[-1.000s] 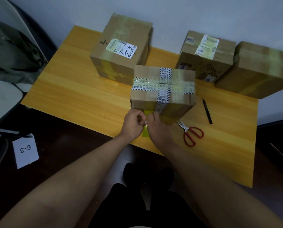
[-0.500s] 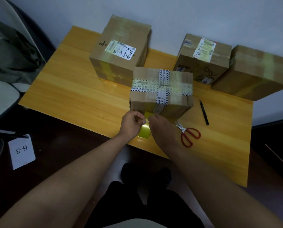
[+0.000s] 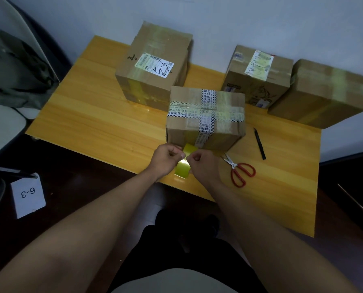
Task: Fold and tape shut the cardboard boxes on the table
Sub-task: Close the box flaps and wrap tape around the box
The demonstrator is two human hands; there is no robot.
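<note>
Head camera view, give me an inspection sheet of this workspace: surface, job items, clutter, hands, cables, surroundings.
Surface: yellow wooden table, against a pale wall.
Job's things: brown cardboard box crossed with printed striped tape nearest the person; three more taped brown boxes behind, labelled at left, labelled at middle, plain at right; yellow-green tape roll at the near edge.
Clutter: red-handled scissors; black pen.
Hands: left hand and right hand both pinch at the tape.
Cables: nothing seen.
Surroundings: white card marked 6-3 on the dark floor; dark green cloth at left.
</note>
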